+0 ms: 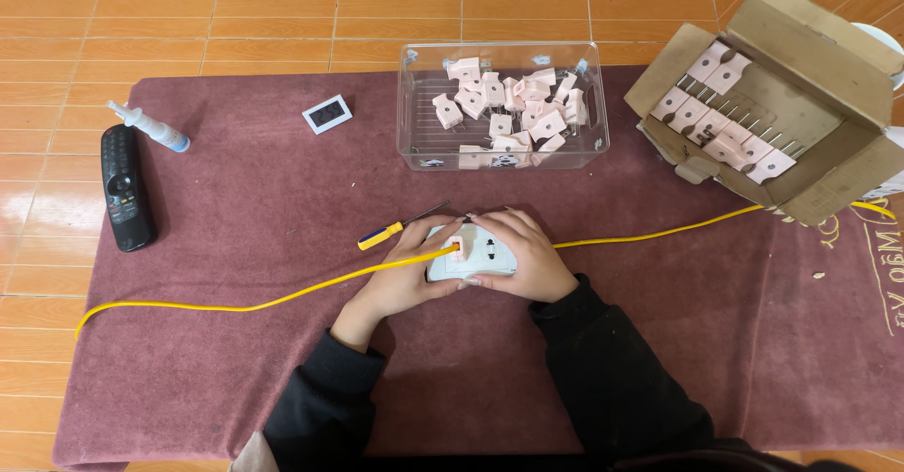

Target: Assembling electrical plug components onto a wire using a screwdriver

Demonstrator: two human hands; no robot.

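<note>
Both hands hold a white socket block [482, 253] on the maroon mat [235, 359]. My left hand [400, 279] grips its left side, where a yellow cable [235, 304] meets a small pink plug piece [456, 249] on the block. My right hand [527, 255] covers the block's right side from above. The yellow cable continues right toward the cardboard box [829, 166]. A screwdriver with a yellow and blue handle [381, 236] lies just left of my left hand.
A clear plastic bin [411, 119] with several pink plugs stands behind the hands. The open cardboard box at the right holds rows of pink plugs. A black remote [124, 189], a white spray bottle [149, 126] and a small digital display [327, 114] lie at the left.
</note>
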